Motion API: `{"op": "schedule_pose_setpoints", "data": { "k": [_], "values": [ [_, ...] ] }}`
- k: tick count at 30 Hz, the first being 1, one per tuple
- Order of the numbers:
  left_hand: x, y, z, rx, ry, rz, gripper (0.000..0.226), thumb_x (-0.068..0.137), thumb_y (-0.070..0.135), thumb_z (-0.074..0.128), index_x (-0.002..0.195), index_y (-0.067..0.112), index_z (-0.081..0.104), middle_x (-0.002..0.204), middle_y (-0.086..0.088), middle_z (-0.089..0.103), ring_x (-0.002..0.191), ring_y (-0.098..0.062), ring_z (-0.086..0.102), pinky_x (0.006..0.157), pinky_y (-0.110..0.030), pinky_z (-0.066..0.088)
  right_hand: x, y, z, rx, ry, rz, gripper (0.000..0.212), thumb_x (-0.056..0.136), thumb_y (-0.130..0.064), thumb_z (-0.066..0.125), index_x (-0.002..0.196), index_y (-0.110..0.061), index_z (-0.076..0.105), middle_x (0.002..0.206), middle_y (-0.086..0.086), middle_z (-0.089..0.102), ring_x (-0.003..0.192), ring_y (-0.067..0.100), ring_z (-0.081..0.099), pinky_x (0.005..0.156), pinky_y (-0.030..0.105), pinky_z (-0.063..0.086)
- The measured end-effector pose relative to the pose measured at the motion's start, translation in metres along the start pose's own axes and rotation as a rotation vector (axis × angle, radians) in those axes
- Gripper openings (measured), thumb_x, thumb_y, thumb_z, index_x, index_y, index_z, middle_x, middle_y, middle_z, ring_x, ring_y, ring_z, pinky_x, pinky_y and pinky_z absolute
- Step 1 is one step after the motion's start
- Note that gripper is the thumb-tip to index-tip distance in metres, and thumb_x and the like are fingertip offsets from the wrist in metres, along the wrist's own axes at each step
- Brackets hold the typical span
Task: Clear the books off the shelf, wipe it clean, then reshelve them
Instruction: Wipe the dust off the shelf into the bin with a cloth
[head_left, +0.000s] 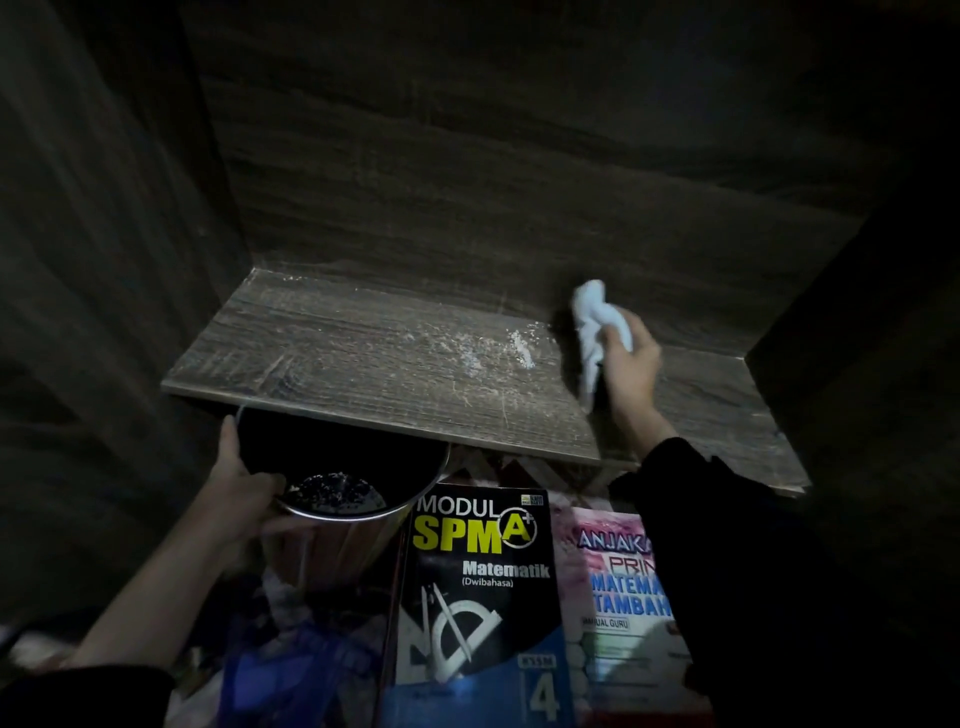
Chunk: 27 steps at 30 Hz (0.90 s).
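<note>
The shelf (363, 364) is a dark wood board with no books on it. White dust and crumbs (483, 348) lie in the middle of it, with a thicker white streak a bit to the right. More dust sits along the far edge by the back wall (467, 182).

The right hand (631, 364) is on the right part of the shelf. It is squeezed around a crumpled white cloth (597, 327), which pokes out on the far side and hangs down to the board on the left side of the hand. The arm has a black sleeve (727, 545).

The left hand (241, 488) holds the rim of a shiny metal bin (337, 519), with the thumb over the edge. The bin is tucked just under the near left edge of the shelf. White bits lie in the dark inside it.

Two books are below the shelf, close to the camera. A black and blue maths book (478, 587) with "MODUL SPM" on it is just right of the bin. A pink book (613, 597) lies beside it on the right, partly hidden by the black sleeve.
</note>
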<state>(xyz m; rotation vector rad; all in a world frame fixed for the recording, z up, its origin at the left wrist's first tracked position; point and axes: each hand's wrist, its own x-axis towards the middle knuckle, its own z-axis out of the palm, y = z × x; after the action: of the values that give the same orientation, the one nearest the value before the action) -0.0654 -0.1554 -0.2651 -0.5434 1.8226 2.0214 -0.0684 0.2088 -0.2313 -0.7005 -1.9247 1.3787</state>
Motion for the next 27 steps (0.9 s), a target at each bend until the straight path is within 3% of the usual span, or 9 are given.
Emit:
{"op": "schedule_pose_setpoints", "data": {
  "k": [3, 6, 9, 14, 20, 24, 27],
  "values": [
    [-0.002, 0.001, 0.001, -0.001, 0.005, -0.007, 0.095, 0.086, -0.023, 0.033, 0.149, 0.043, 0.005, 0.152, 0.002, 0.028, 0.100, -0.036, 0.053, 0.037, -0.036, 0.052, 0.012, 0.015, -0.039, -0.147, 0.165, 0.056, 0.033, 0.089, -0.018, 0.051, 0.119, -0.015, 0.066, 0.113, 0.009, 0.068, 0.109, 0.025, 0.060, 0.092, 0.030, 0.044],
    [0.000, 0.001, 0.000, 0.009, -0.005, -0.017, 0.095, 0.087, -0.022, 0.033, 0.148, 0.045, 0.007, 0.152, 0.004, 0.027, 0.107, -0.040, 0.053, 0.038, -0.039, 0.053, 0.024, 0.028, -0.054, -0.480, 0.097, 0.110, 0.047, 0.086, -0.036, 0.045, 0.129, -0.022, 0.059, 0.126, 0.019, 0.059, 0.120, 0.035, 0.050, 0.098, 0.037, 0.037],
    [0.002, 0.000, -0.001, 0.022, -0.021, -0.007, 0.094, 0.085, -0.023, 0.034, 0.147, 0.044, 0.013, 0.150, 0.001, 0.032, 0.103, -0.041, 0.056, 0.038, -0.040, 0.053, 0.025, 0.026, -0.036, -0.738, -0.004, 0.068, 0.040, 0.094, -0.029, 0.047, 0.132, -0.023, 0.055, 0.135, 0.016, 0.052, 0.129, 0.035, 0.038, 0.104, 0.044, 0.028],
    [-0.003, 0.002, 0.003, 0.011, -0.031, 0.052, 0.091, 0.082, -0.027, 0.032, 0.145, 0.037, 0.024, 0.139, -0.001, 0.044, 0.082, -0.026, 0.057, 0.036, -0.037, 0.052, 0.004, 0.011, 0.013, -0.772, 0.017, 0.006, 0.036, 0.093, -0.028, 0.047, 0.127, -0.020, 0.057, 0.133, 0.010, 0.054, 0.129, 0.032, 0.036, 0.102, 0.045, 0.025],
    [-0.005, 0.002, 0.001, 0.015, -0.034, 0.028, 0.093, 0.084, -0.025, 0.033, 0.148, 0.040, 0.017, 0.132, 0.000, 0.047, 0.087, -0.030, 0.057, 0.040, -0.038, 0.054, -0.014, 0.008, 0.066, -0.781, -0.086, -0.134, 0.038, 0.093, -0.030, 0.046, 0.126, -0.015, 0.056, 0.133, 0.006, 0.055, 0.127, 0.031, 0.037, 0.097, 0.042, 0.028],
    [-0.011, 0.005, 0.003, 0.020, -0.045, 0.032, 0.093, 0.084, -0.024, 0.036, 0.146, 0.044, 0.019, 0.120, 0.005, 0.049, 0.079, -0.023, 0.059, 0.039, -0.036, 0.054, -0.023, 0.004, 0.089, -0.756, -0.155, -0.205, 0.040, 0.093, -0.032, 0.043, 0.127, -0.015, 0.055, 0.134, 0.007, 0.055, 0.127, 0.032, 0.039, 0.097, 0.041, 0.029],
    [-0.013, 0.006, 0.002, 0.021, -0.043, 0.031, 0.095, 0.084, -0.023, 0.039, 0.146, 0.047, 0.016, 0.124, 0.006, 0.048, 0.080, -0.020, 0.059, 0.040, -0.036, 0.054, -0.029, -0.001, 0.104, -0.731, -0.244, -0.228, 0.041, 0.093, -0.031, 0.045, 0.131, -0.018, 0.053, 0.138, 0.005, 0.052, 0.130, 0.029, 0.037, 0.101, 0.040, 0.028]
  ]
}}
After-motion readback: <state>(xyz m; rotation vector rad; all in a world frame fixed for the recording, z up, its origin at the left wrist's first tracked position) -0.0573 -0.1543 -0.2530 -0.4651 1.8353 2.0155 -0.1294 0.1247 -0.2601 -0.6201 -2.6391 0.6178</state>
